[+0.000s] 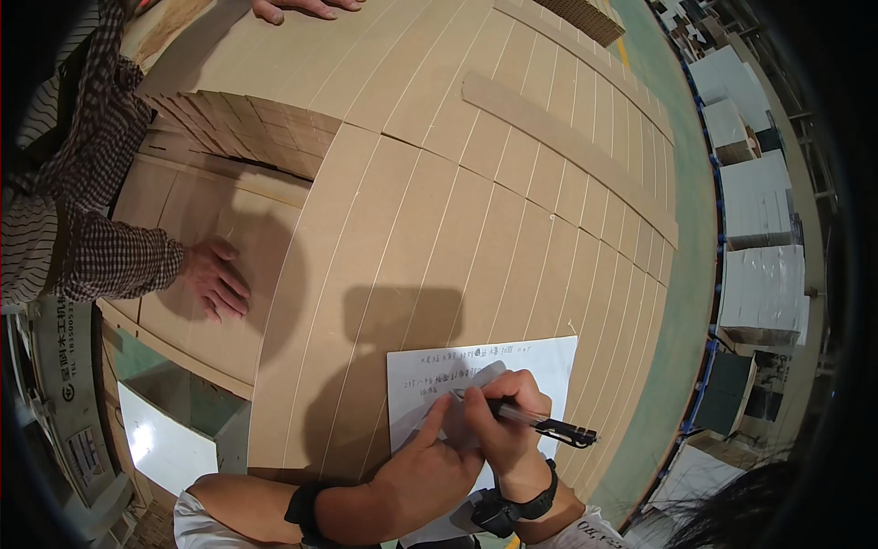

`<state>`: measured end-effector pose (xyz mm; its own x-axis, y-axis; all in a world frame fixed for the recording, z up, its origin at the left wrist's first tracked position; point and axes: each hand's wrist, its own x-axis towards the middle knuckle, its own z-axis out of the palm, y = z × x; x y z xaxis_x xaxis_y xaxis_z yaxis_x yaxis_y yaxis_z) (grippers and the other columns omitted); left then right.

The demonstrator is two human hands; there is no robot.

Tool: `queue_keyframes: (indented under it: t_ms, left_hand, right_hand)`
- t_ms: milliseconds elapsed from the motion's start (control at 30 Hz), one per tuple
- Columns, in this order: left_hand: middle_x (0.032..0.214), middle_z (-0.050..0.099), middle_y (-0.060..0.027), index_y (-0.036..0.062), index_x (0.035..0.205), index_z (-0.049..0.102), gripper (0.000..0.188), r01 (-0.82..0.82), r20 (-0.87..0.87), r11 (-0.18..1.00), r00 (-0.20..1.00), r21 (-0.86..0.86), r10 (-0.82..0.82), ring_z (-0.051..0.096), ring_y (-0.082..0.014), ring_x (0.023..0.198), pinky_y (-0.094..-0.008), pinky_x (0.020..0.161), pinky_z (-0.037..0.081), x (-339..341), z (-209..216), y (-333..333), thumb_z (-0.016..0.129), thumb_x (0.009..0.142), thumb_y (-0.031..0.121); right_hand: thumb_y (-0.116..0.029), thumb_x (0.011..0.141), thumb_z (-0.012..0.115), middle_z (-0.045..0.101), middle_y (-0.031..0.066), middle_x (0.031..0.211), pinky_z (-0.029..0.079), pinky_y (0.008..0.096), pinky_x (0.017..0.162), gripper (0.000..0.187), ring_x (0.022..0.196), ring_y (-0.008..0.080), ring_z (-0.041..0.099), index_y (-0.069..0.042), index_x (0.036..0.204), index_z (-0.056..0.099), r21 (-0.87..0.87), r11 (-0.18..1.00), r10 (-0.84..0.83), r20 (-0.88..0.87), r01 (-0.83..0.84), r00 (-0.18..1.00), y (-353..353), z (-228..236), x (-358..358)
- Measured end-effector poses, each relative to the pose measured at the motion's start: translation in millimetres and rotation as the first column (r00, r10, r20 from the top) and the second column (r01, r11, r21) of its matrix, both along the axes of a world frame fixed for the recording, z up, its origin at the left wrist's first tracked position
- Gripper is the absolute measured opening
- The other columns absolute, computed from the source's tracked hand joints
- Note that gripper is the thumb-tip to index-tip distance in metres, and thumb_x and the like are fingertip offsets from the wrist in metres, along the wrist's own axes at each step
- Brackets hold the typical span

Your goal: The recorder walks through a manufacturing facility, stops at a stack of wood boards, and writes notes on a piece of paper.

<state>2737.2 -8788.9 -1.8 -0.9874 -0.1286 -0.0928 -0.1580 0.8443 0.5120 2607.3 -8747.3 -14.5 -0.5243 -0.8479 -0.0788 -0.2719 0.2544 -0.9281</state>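
A white sheet of paper (pixel 553 361) with handwriting lies on top of stacked brown boards (pixel 412 247). My right hand (pixel 512 425) grips a pen (pixel 553 428) with a clear barrel and black cap end; its tip is on or just above the paper near the written lines. My left hand (pixel 421 471) rests on the sheet's left side, index finger stretched out and pointing close to the pen tip. The other fingers of that hand are mostly hidden. Both wrists wear black bands.
At the left, another person's hand (pixel 217 279) in a checked sleeve rests on a lower board surface. A further hand (pixel 306 9) touches the boards at the top. Two loose strips (pixel 567 160) lie across the stack. White-wrapped stacks (pixel 759 197) stand along the right.
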Motion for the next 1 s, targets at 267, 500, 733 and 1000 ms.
queue_keyframes:
  t_ms: [267, 500, 733, 1000]
  left_hand:
    - [0.048, 0.048, -0.0037, 0.0053, 0.073, 0.052, 0.009, -0.001, -0.001, 1.0, 1.0, -0.015, 0.001, 0.054, -0.018, 0.049, -0.0508, 0.107, 0.022, 0.2, -0.1, 0.1, 0.049, 0.078, 0.012]
    - [0.048, 0.048, -0.0039, 0.0051, 0.075, 0.053, 0.01, 0.016, 0.002, 1.0, 1.0, -0.003, -0.016, 0.055, -0.0187, 0.05, -0.0512, 0.107, 0.02, 0.7, -1.1, -0.1, 0.05, 0.079, 0.014]
    - [0.046, 0.047, -0.0019, 0.0073, 0.073, 0.053, 0.009, -0.025, -0.03, 0.999, 0.999, -0.037, 0.024, 0.056, -0.0185, 0.047, -0.0519, 0.108, 0.018, 0.7, 0.6, 0.4, 0.048, 0.079, 0.01]
    - [0.05, 0.048, -0.0007, 0.0065, 0.079, 0.055, 0.008, -0.028, -0.001, 0.999, 1.0, -0.041, 0.028, 0.056, -0.0165, 0.049, -0.0518, 0.107, 0.021, -1.4, 5.2, -2.3, 0.048, 0.078, 0.011]
  right_hand:
    - [-0.002, 0.073, 0.069, 0.054, 0.0014, 0.063, 0.037, 0.0215, 0.051, 0.02, 0.056, 0.006, 0.044, -0.004, 0.072, 0.049, -0.008, 1.0, 0.008, -0.031, -0.008, 0.999, 0.4, -2.9, -0.5]
    - [-0.002, 0.073, 0.07, 0.055, 0.0021, 0.063, 0.036, 0.0215, 0.05, 0.021, 0.055, 0.0062, 0.045, -0.004, 0.072, 0.049, -0.011, 1.0, 0.013, -0.065, -0.014, 0.998, -0.1, -2.3, -0.5]
    - [-0.002, 0.073, 0.07, 0.055, 0.0022, 0.063, 0.037, 0.0215, 0.049, 0.02, 0.055, 0.0062, 0.045, -0.004, 0.073, 0.05, -0.023, 0.999, 0.027, -0.054, -0.028, 0.998, -1.0, -3.0, -0.3]
    - [-0.001, 0.072, 0.07, 0.055, 0.0028, 0.064, 0.037, 0.0213, 0.05, 0.021, 0.055, 0.0066, 0.046, -0.003, 0.075, 0.05, -0.085, 0.995, 0.038, -0.066, -0.043, 0.997, 1.4, -7.8, -2.1]
